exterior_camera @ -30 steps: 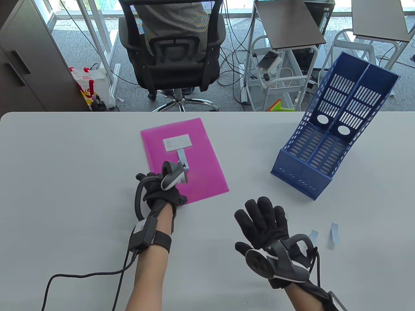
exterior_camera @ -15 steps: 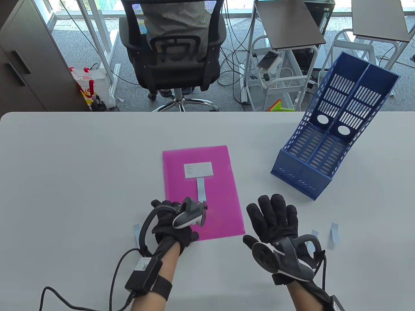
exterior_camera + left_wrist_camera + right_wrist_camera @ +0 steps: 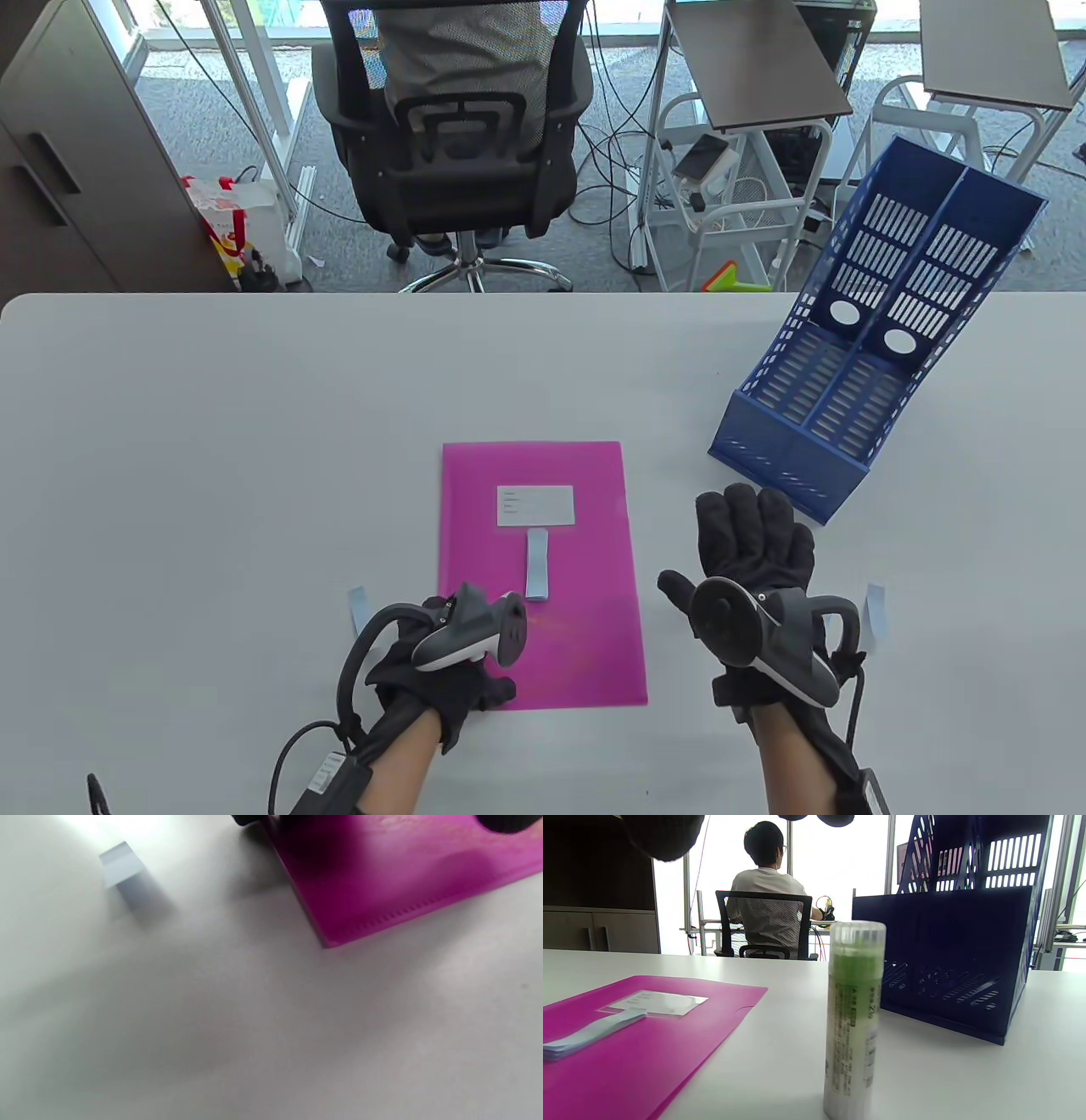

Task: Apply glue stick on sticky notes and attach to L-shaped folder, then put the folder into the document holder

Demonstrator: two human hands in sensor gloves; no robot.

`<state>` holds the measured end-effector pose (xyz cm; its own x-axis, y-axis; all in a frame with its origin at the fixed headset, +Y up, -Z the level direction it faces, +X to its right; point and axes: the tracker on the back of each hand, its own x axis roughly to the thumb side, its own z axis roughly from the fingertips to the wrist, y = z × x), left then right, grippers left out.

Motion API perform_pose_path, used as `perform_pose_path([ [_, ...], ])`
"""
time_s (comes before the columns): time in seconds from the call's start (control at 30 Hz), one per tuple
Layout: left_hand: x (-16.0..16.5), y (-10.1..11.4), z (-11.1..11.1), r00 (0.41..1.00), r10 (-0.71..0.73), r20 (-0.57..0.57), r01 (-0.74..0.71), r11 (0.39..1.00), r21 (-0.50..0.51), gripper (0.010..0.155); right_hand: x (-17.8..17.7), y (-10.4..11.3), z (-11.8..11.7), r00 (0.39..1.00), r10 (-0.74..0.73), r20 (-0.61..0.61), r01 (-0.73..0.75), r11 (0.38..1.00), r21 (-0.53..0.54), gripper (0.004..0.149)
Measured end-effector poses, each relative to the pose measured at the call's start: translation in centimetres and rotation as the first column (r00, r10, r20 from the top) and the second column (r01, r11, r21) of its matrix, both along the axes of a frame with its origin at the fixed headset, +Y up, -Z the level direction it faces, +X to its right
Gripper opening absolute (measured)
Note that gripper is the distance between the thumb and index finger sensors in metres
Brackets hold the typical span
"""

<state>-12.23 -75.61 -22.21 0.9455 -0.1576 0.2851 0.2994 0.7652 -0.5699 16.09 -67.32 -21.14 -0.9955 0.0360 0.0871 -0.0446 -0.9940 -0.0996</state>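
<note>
Left hand on near left corner of pink folder, fingers curled at edge, apparently gripping to steady or position it near table's front edge. Right hand open, holding nothing, above upright glue stick, likely reaching for it. Folder flat, glossy; white label, pale blue note just below. Blue holder far right.
</note>
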Motion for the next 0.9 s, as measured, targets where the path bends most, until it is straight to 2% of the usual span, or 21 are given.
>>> perform_pose_path([
  [0.1, -1.0, 0.3, -0.1, 0.999, 0.048, -0.009, -0.048, 0.999, -0.011, 0.087, 0.6, -1.1, -0.3, 0.997, 0.061, 0.045, -0.057, 0.994, -0.091, 0.083],
  [0.2, -1.6, 0.9, -0.1, 0.993, 0.119, -0.019, -0.119, 0.993, -0.007, 0.094, 1.0, -1.6, -0.3, 0.995, 0.070, 0.076, -0.061, 0.992, -0.111, 0.080],
  [0.47, -2.2, 1.8, 0.1, 0.981, 0.193, -0.006, -0.192, 0.977, 0.090, 0.093, 1.5, -2.5, -0.4, 0.987, 0.095, 0.128, -0.072, 0.983, -0.169, 0.065],
  [0.63, -2.0, 2.3, 0.2, 0.974, 0.228, 0.009, -0.227, 0.963, 0.146, 0.090, 1.5, -3.0, -0.7, 0.976, 0.163, 0.146, -0.140, 0.977, -0.160, 0.062],
  [0.73, -1.9, 2.4, 0.2, 0.971, 0.238, 0.016, -0.237, 0.959, 0.154, 0.089, 1.3, -3.2, -0.8, 0.973, 0.177, 0.145, -0.158, 0.978, -0.137, 0.054],
  [0.83, -1.9, 2.6, 0.3, 0.966, 0.258, 0.026, -0.258, 0.951, 0.169, 0.088, 0.8, -2.9, -0.5, 0.979, 0.173, 0.109, -0.166, 0.984, -0.069, 0.047],
  [0.9, -1.8, 2.9, 0.4, 0.953, 0.301, 0.037, -0.302, 0.937, 0.177, 0.088, -0.1, -2.3, -0.2, 0.995, 0.088, 0.056, -0.086, 0.996, -0.031, 0.047],
])
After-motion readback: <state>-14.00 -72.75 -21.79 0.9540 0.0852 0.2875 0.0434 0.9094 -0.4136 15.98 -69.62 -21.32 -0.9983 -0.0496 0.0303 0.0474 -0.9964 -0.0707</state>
